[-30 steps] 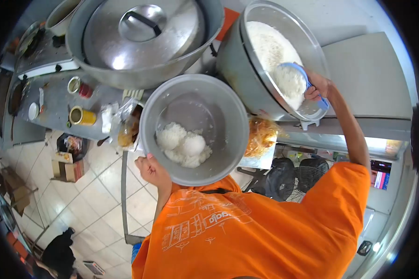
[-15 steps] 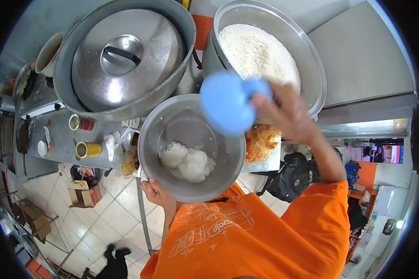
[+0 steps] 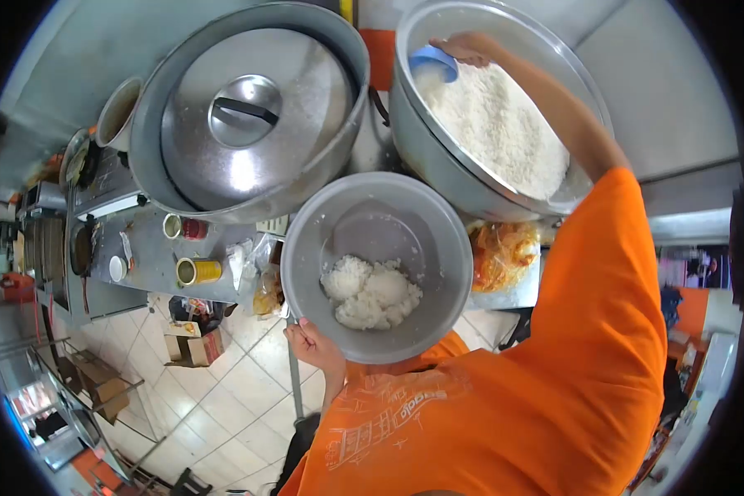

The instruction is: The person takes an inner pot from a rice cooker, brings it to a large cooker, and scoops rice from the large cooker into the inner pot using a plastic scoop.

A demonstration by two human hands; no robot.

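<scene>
My left hand (image 3: 316, 345) grips the lower left rim of a grey metal bowl (image 3: 459, 273). Several mounds of white rice (image 3: 370, 293) lie in the bowl's lower part. At the upper right, my right hand (image 3: 469, 50) holds a blue cup (image 3: 435, 64) inside a large metal pot (image 3: 587, 74). The cup touches the white rice (image 3: 504, 116) near the pot's far left wall. What is inside the cup cannot be made out.
A wide pot with a metal lid (image 3: 298, 74) stands at the upper left. Left of the bowl, a yellow can (image 3: 200, 271) and a white lid (image 3: 118, 268) sit on a counter. A bag of orange food (image 3: 504, 255) lies right. A cardboard box (image 3: 200, 347) is on the floor.
My right hand and the blue cup went from the pot to above the bowl, then back into the pot at its far left. My left hand keeps the rim.
</scene>
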